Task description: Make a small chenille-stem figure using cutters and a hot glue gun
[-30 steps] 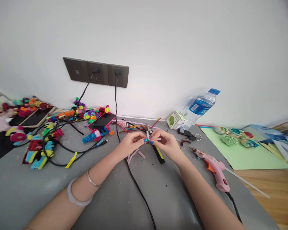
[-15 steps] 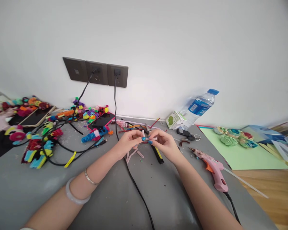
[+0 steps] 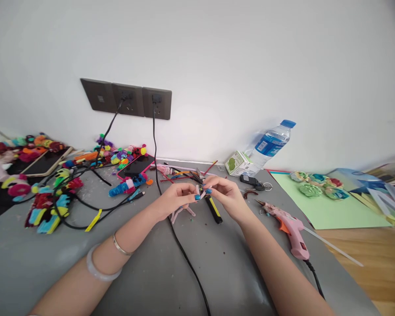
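At the middle of the table my left hand [image 3: 176, 199] and my right hand [image 3: 226, 196] meet, fingertips pinched on a short pale pink pipe cleaner [image 3: 202, 193]. It bends up between the two thumbs, and the fingers hide part of it. More pale pink pipe cleaner pieces [image 3: 177, 216] hang or lie just below my left fingers; whether they join the held one I cannot tell. Under my right fingers lie pliers with a black and yellow handle [image 3: 214, 211], their jaws partly covered.
A black cable [image 3: 184, 254] runs beneath my left wrist. On the right lie a pink glue gun [image 3: 292, 230], a key fob [image 3: 250, 181] and green paper [image 3: 311, 210]. A water bottle [image 3: 270, 147] leans on the wall. Colourful pipe cleaner figures [image 3: 49, 206] and phones crowd the left.
The pipe cleaner between my fingers has gone from a stretch lying across to a bent, V-like shape. My right fingertips have risen slightly. The whole view has shifted a little.
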Tool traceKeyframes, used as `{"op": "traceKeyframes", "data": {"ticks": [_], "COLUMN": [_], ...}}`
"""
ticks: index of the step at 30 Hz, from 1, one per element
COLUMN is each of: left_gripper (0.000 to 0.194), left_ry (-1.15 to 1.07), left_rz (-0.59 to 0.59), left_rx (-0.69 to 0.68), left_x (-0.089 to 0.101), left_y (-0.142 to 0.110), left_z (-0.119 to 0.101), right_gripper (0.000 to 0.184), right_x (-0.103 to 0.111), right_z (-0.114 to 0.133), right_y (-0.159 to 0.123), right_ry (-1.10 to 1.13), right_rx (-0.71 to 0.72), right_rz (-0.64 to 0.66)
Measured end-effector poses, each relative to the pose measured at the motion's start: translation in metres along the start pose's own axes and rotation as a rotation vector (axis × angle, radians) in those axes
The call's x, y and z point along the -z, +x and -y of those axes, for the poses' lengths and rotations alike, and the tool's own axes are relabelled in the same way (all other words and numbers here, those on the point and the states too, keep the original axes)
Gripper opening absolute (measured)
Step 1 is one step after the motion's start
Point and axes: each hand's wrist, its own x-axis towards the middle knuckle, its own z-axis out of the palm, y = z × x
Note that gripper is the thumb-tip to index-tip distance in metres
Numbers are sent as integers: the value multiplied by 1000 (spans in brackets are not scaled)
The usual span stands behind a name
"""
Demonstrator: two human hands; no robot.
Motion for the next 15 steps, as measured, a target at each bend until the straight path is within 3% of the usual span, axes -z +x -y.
{"op": "traceKeyframes", "data": {"ticks": [9,15], "left_gripper": [34,31], "left_ry": [51,87], "left_rz": [116,-8], "left_rx": [33,-32], "left_x": [-1,-2], "left_y": [-2,2], "left_z": [3,8], "right_gripper": [18,23], "right_x": [-3,1], "right_z": [0,-6], "right_y": [-4,-1], "right_ry": [44,73], "right_rx": [-25,-119], "right_rz": [91,-36]}}
